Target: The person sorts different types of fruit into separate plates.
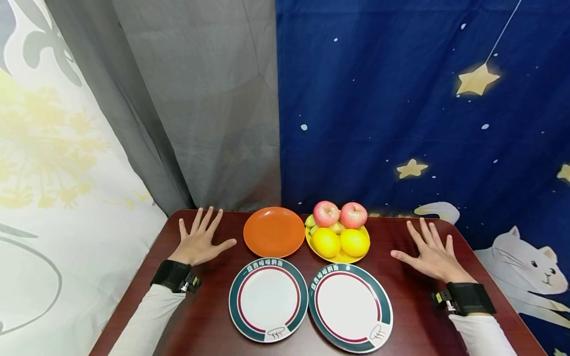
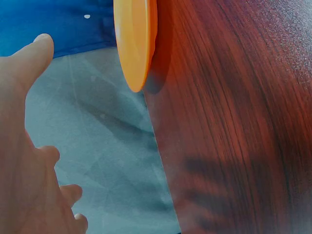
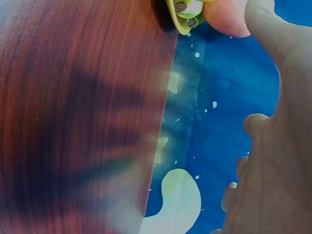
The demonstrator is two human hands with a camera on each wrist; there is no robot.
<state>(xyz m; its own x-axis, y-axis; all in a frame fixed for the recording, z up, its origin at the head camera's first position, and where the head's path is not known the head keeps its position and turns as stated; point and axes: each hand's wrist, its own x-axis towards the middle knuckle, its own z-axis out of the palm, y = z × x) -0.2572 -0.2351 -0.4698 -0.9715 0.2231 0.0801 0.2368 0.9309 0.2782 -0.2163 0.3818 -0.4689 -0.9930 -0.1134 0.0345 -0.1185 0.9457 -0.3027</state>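
Observation:
My left hand hovers over the left side of the table, fingers spread and nothing held. An orange plate lies just right of it, and shows edge-on in the left wrist view. On the right side, my right hand is also spread above the wood, its shadow below it in the right wrist view. Nearest to it is a yellow plate bearing two red apples, two yellow round fruits and green-yellow fruit partly hidden behind. Two white plates with green rims, one left and one right, lie in front.
The dark red wooden table ends at the back against a grey curtain and a blue star-patterned curtain. A white patterned cloth hangs along the left. The two green-rimmed plates sit side by side, their rims meeting.

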